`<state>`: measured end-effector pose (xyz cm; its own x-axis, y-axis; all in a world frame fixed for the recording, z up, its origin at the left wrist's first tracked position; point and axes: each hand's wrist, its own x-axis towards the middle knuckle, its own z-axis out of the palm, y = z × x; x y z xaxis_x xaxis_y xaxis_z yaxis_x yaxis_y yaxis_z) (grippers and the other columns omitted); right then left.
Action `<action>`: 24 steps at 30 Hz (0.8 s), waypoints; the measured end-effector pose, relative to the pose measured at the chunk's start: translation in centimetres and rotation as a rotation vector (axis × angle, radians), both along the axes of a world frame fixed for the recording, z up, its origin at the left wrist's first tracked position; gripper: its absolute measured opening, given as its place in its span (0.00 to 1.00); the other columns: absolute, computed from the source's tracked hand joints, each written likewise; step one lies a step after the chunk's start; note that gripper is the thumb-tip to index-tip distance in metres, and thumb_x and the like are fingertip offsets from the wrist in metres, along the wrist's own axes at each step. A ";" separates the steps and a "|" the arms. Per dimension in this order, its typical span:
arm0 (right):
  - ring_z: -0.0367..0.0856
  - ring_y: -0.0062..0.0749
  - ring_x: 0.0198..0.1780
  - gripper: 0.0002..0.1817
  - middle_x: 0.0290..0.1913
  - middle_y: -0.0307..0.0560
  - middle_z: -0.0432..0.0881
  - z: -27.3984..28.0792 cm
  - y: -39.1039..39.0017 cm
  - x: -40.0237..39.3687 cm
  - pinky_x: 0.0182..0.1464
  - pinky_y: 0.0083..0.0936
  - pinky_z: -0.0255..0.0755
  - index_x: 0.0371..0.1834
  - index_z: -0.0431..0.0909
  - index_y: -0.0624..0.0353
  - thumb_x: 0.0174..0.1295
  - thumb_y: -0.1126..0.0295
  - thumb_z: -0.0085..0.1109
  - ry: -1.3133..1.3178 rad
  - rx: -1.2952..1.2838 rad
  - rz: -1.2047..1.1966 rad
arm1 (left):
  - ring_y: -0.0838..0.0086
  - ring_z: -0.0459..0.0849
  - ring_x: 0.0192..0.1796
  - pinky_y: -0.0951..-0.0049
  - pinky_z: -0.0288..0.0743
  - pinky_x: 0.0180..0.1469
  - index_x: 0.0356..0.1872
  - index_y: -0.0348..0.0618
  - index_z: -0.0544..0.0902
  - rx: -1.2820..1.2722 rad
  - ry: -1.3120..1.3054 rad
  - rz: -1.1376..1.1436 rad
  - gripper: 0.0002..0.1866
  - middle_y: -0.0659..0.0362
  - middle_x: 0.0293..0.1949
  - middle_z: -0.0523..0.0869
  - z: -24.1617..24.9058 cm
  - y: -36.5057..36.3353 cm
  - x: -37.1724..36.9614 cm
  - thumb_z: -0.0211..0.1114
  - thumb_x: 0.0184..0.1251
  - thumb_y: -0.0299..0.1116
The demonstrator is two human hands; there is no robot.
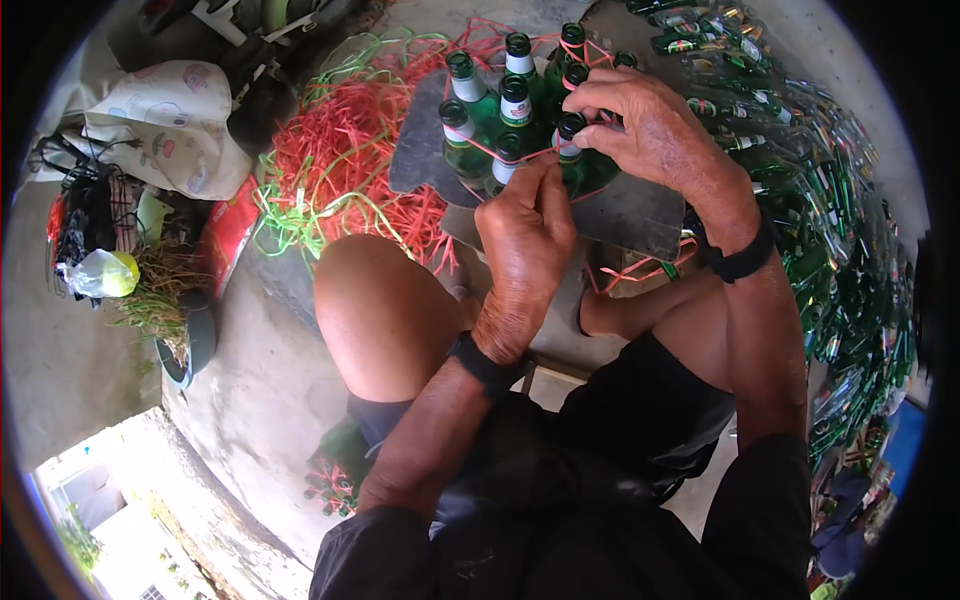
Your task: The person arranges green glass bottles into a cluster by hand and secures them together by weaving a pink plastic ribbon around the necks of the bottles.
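Observation:
Several green glass bottles (516,110) with silver neck labels stand upright in a tight cluster on a dark flat board (425,150). A thin red plastic strap (478,147) runs around and between their necks. At the near side of the cluster, my left hand (525,225) is closed in a pinch on this strap, just in front of a bottle neck. My right hand (640,125) reaches over the right side, thumb and fingers curled in beside a bottle neck (569,127). The strap passes at its fingertips, which partly hide it.
A tangled heap of red and green plastic straps (335,150) lies left of the board. Many green bottles (835,240) are piled along the right. A pot with dry plants (185,340) and a printed cloth bag (165,125) are at the left. My bent knee (375,290) is near the board.

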<state>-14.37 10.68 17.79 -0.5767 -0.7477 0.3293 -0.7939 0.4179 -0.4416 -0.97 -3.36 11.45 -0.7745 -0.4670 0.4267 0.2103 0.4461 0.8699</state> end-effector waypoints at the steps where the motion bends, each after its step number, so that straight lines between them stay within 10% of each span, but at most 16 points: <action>1: 0.81 0.45 0.38 0.15 0.34 0.48 0.79 0.0 0.0 0.1 0.45 0.41 0.76 0.42 0.82 0.63 0.54 0.72 0.75 -0.002 0.002 0.001 | 0.68 0.91 0.29 0.68 0.80 0.33 0.47 0.37 0.90 0.046 -0.020 -0.007 0.07 0.45 0.26 0.87 -0.1 0.1 0.1 0.67 0.75 0.25; 5: 0.83 0.46 0.38 0.12 0.33 0.46 0.80 0.0 -0.1 0.0 0.42 0.42 0.76 0.40 0.83 0.59 0.53 0.73 0.73 0.005 -0.026 -0.009 | 0.87 0.79 0.29 0.75 0.75 0.31 0.46 0.34 0.90 0.165 -0.067 -0.015 0.07 0.58 0.23 0.86 -0.8 0.4 -0.1 0.67 0.77 0.27; 11: 0.82 0.46 0.38 0.12 0.33 0.46 0.81 0.4 -0.1 0.3 0.43 0.43 0.76 0.40 0.83 0.60 0.53 0.73 0.72 0.013 -0.023 -0.015 | 0.90 0.70 0.28 0.81 0.66 0.29 0.46 0.31 0.91 0.574 -0.188 -0.133 0.09 0.72 0.28 0.84 -1.7 0.4 -0.9 0.69 0.77 0.29; 24: 0.81 0.44 0.54 0.07 0.45 0.45 0.83 1.3 -2.7 1.4 0.58 0.40 0.73 0.37 0.84 0.57 0.57 0.79 0.62 0.091 0.255 0.158 | 0.86 0.69 0.27 0.77 0.65 0.28 0.29 0.34 0.91 0.786 -0.359 0.004 0.16 0.70 0.21 0.80 -1.8 0.8 -1.3 0.73 0.74 0.36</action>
<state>-12.99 7.98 19.10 -0.4235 -0.8908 0.1646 -0.8894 0.3743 -0.2625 -2.27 -2.51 9.61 -0.7985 -0.5267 -0.2916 -0.1366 -0.3131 0.9398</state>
